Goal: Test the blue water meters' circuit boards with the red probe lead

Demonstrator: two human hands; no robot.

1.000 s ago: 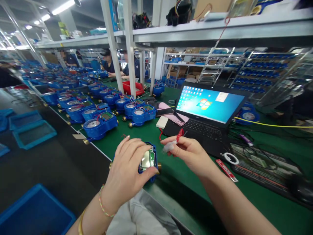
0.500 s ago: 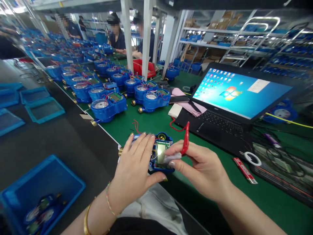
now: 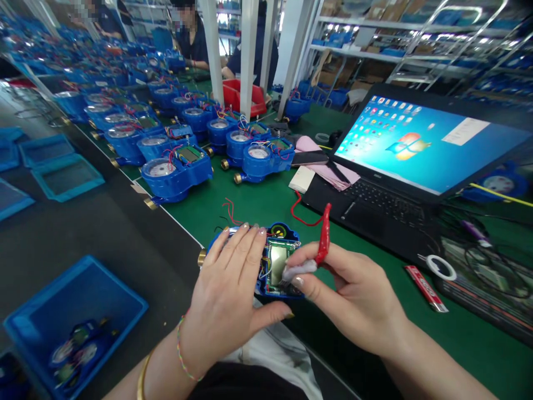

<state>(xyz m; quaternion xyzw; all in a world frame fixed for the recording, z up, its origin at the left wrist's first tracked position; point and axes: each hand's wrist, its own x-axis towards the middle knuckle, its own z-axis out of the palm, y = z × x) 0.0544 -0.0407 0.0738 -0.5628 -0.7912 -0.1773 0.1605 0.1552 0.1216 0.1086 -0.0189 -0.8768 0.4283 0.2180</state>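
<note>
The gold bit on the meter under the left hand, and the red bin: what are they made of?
Gold bit: likely brass, fairly shiny, with a yellow metallic glint; it could be plated.
Red bin: probably plastic, smooth, with even colour.

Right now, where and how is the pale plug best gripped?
Pinch the pale plug mid-body from the right, probably, as the right hand does: its left end points down at the circuit board, and the red lead rises from the other end.

The left hand [image 3: 229, 278] is covering much of 1 blue meter [image 3: 277, 260]; the right hand [image 3: 358, 291] is hiding part of the grey connector [image 3: 300, 269]. The bottom edge is cutting off 2 forearms [image 3: 437, 355]. Far meters [image 3: 62, 55] are looking blurred.
</note>
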